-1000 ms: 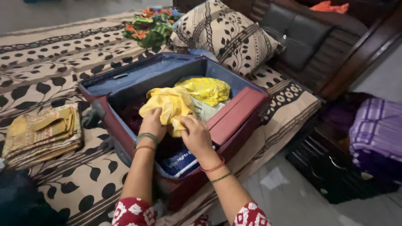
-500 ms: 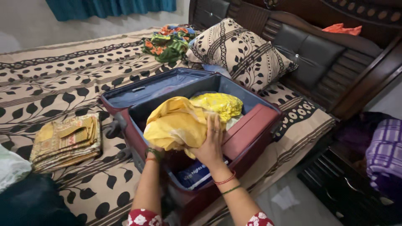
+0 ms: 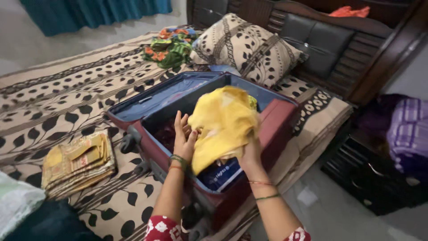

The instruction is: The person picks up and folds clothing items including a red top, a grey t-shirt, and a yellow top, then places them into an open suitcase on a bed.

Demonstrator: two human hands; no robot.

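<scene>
An open maroon suitcase [image 3: 280, 117] with blue lining lies on the bed. My right hand [image 3: 250, 155] holds a crumpled yellow garment [image 3: 223, 122] lifted above the suitcase, and the cloth drapes over most of that hand. My left hand [image 3: 183, 136] is raised with its fingers straight, its palm against the garment's left edge. Under the garment a blue packet [image 3: 221, 174] rests at the suitcase's near end. Dark maroon clothing [image 3: 166, 132] lies deeper inside. Both wrists wear bangles.
A folded gold patterned fabric stack [image 3: 78, 161] sits on the bedsheet to the left. A patterned pillow [image 3: 240, 47] and a green-orange cloth bundle [image 3: 168, 44] lie behind the suitcase, before a dark headboard [image 3: 321, 40]. At the right stand dark drawers [image 3: 370, 176] and a purple checked cloth [image 3: 408, 129].
The yellow garment has been lifted out of the suitcase and shifted right. My left hand came out from under it and now stands flat beside it. The camera view drifted.
</scene>
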